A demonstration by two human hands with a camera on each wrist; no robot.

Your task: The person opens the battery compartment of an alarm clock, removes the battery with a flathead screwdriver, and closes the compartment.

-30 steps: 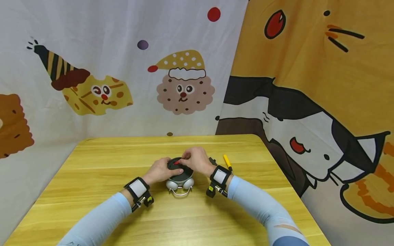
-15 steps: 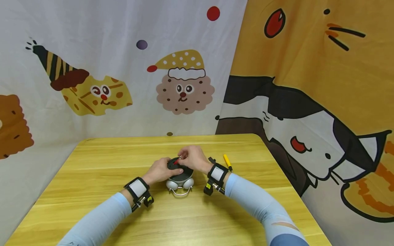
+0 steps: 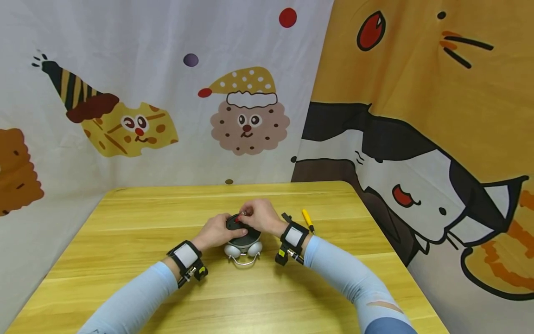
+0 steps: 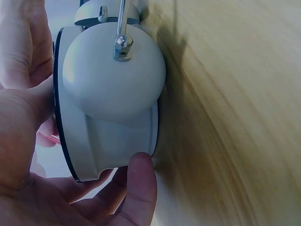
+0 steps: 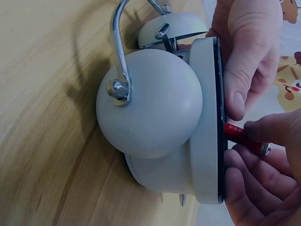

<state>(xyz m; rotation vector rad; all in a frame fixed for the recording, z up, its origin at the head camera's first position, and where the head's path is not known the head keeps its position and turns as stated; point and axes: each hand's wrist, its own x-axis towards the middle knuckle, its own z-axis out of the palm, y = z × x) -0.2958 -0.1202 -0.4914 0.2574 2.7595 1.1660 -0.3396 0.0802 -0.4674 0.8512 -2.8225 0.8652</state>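
Observation:
A twin-bell alarm clock (image 3: 249, 239) lies on its face on the table, black back up, its white bells (image 5: 149, 103) and metal handle toward the person. My left hand (image 3: 217, 230) grips it from the left, thumb across the back and fingers round the white side, as the left wrist view shows. Between the thumb and fingers of my right hand (image 3: 263, 217) is a red battery (image 5: 237, 135), pinched. It stands tilted out of the clock's back, its silver end outward and its other end at the back's surface. My other right fingers rest near the clock's back edge.
A yellow-handled tool (image 3: 307, 218) lies on the wooden table (image 3: 167, 204) to the right, just beyond my right wrist. Cartoon-printed cloth (image 3: 150, 41) hangs behind the table and along its right side.
My right hand has shifted slightly left, and the battery has tipped from lying low on the clock's back to a steeper angle. My left hand and the clock have stayed put.

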